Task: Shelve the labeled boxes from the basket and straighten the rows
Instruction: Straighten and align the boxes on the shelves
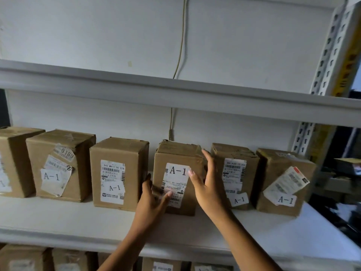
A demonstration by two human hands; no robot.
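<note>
**Both hands at the fourth A-1 box**

Head view: six cardboard boxes stand in a row on the white shelf (58, 216), narrow gaps between them and bare shelf in front up to its front edge. The left hand (151, 200) holds the middle box (176, 178) at its lower left corner, thumb across the front label. The right hand (205, 184), fingers straight and spread, lies against the box's right front edge, beside the neighbouring box (234, 173).
</note>
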